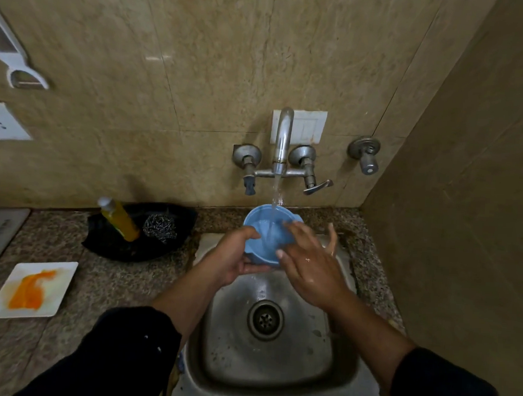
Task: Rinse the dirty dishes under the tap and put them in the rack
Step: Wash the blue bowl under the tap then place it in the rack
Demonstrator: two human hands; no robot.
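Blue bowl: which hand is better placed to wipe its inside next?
Right. The right hand is open and holds nothing, its fingers over the rim of the blue bowl beside the water stream. The left hand grips the bowl's near side, steadying it.

The bowl [264, 239] is plain pale blue. The square plate [65, 271] is white, smeared with orange and a fainter yellow haze. The bottle [121, 222] is yellow with a white cap, the tray [124, 249] black, the wire scrubber [160, 229] silver-grey. The desk [104, 283] is brown granite, finely speckled. The sink [231, 347] is dull grey steel, the wall tiles [201, 58] beige with marbled veins, the sleeves [118, 357] black.
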